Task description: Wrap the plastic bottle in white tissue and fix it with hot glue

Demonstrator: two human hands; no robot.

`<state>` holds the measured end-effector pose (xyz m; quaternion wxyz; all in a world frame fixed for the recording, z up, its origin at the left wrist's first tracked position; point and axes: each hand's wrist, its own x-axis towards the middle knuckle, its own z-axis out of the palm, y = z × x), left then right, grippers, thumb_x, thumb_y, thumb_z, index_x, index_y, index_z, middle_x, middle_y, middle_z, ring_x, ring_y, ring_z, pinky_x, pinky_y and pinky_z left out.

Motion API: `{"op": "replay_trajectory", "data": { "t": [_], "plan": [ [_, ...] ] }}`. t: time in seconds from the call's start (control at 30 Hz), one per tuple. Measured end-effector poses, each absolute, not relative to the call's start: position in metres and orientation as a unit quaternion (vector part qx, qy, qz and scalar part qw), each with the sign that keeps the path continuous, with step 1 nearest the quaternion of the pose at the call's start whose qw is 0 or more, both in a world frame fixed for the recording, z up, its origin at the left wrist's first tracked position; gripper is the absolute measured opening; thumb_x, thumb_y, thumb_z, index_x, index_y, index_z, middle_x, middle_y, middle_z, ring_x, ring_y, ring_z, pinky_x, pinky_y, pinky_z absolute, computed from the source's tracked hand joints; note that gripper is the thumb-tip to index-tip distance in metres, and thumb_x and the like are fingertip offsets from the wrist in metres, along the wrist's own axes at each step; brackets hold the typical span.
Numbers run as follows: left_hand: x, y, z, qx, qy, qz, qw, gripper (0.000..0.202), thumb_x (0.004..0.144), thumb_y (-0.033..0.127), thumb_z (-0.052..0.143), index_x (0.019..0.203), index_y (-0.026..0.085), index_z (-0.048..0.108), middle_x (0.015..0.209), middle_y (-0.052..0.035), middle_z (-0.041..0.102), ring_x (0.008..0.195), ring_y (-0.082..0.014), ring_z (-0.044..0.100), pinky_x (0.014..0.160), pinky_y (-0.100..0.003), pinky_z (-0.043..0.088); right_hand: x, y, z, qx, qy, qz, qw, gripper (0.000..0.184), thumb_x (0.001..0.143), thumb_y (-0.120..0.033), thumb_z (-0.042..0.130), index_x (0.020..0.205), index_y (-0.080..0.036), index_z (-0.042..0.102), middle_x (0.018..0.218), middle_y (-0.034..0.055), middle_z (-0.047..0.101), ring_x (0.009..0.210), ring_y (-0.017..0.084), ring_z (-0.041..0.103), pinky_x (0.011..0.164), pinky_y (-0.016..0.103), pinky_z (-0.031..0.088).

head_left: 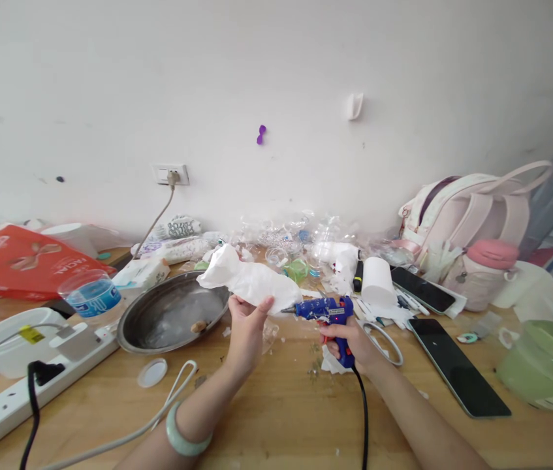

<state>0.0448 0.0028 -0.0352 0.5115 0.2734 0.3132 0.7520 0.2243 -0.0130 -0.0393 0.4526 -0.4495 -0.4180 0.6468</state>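
Note:
My left hand (251, 326) is closed around a white paper-covered figure (251, 277), shaped like a small animal lying lengthwise. In my right hand (352, 343) is a blue hot glue gun (328, 310), with a finger at its red trigger. The nozzle points left and meets or nearly meets the right end of the white figure; contact is hard to tell. A black cord (364, 411) runs down from the gun's handle. Scraps of white paper (335, 362) lie on the table behind and below the gun.
A metal basin (134, 326) of cloudy water and a power strip (36, 395) are to the left. Two phones (459, 372), a white paper roll (378, 281), a green container (545, 365) and a pink backpack (472, 209) stand right. Plastic pieces (286, 241) crowd the back.

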Motion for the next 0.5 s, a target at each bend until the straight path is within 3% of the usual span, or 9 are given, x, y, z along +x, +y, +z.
{"op": "replay_trajectory", "data": {
  "t": [0.5],
  "plan": [
    [0.0425,0.0041,-0.0386,0.319,0.318,0.760,0.468,0.053,0.059,0.019,0.079,0.087,0.022,0.034,0.095,0.0017,0.059,0.092,-0.0107,0.057,0.085,-0.028,0.045,0.2244,-0.0113,-0.0392,-0.443,-0.360,0.716,0.400,0.022,0.051,-0.032,0.071,0.048,-0.016,0.056,0.032,-0.0058,0.044,0.031,0.004,0.033,0.033,0.017,0.021]
  ]
}}
